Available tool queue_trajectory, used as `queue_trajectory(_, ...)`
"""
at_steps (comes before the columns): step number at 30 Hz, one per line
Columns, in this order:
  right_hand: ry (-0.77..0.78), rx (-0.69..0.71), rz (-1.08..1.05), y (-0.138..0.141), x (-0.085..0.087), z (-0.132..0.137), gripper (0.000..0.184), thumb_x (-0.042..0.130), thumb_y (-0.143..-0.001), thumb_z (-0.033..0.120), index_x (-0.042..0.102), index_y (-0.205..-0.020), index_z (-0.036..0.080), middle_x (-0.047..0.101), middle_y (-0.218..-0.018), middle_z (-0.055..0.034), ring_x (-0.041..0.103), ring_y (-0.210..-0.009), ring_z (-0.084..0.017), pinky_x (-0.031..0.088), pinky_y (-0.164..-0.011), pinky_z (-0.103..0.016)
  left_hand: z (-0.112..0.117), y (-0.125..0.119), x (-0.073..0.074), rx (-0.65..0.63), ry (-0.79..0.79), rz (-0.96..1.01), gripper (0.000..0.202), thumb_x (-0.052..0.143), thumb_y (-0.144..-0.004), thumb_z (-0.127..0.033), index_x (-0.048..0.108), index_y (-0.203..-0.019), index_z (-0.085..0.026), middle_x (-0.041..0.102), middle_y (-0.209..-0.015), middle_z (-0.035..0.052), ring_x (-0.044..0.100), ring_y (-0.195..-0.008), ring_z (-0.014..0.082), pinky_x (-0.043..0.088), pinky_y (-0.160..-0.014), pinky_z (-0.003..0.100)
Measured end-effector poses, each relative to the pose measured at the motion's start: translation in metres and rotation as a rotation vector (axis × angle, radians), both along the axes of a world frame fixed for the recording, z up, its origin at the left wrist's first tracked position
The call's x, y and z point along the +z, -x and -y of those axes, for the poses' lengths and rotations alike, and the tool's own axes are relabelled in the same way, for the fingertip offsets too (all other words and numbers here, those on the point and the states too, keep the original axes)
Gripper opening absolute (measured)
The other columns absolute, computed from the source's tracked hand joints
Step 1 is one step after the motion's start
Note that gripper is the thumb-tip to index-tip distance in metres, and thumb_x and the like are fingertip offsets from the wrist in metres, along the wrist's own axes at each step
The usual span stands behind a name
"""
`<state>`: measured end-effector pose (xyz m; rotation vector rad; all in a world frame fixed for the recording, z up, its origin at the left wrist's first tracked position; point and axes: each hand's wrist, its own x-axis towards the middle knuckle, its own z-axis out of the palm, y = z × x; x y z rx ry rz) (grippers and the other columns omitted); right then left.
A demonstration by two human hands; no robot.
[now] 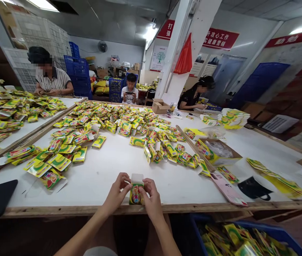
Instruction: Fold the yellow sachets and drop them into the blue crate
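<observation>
Between my two hands, near the front edge of the white table [108, 192], stands a small yellow and green crayon-style box [137, 195] with its white end flap raised. The fingers of my left hand [118, 190] pinch its left side close to the flap. On the other side, my right hand [151, 195] grips the box, its thumb lying across the printed front. What is inside the box cannot be seen. A loose heap of similar small boxes [164, 145] lies beyond my hands, many with flaps up. Another group of these boxes [60, 161] spreads to the left.
A blue crate [196, 233] holding many boxes stands below the table edge at right. Wooden strips [195, 147] divide the tabletop. An open carton [224, 153], a black mask [254, 188] and a pink sheet [228, 188] lie at right. Several people sit beyond.
</observation>
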<state>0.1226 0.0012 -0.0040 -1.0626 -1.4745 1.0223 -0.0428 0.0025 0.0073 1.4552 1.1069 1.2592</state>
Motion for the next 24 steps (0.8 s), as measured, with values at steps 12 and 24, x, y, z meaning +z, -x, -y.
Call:
queue_trajectory(12,-0.15,0.0,0.15,-0.016,0.015,-0.02,0.021,0.054,-0.087,0.031,0.071,-0.089,0.02,0.066,-0.093,-0.0073,0.062,-0.091,-0.022,0.051,-0.08,-0.032,0.0,-0.006,0.002,-0.034,-0.066,-0.162,0.021,0.054,-0.084,-0.026,0.058,-0.104,-0.022,0.067,-0.094,0.0047,0.065,-0.083,0.0184,0.053,-0.076,0.032)
queue_trajectory(24,-0.203,0.016,0.152,-0.012,0.02,-0.014,0.016,0.055,-0.087,0.028,0.069,-0.091,0.02,0.065,-0.096,-0.0078,0.061,-0.092,-0.021,0.051,-0.079,-0.032,0.001,-0.023,0.003,0.099,-0.116,-0.039,0.016,0.055,-0.085,-0.031,0.063,-0.089,-0.018,0.066,-0.091,0.0061,0.063,-0.088,0.0191,0.051,-0.081,0.032)
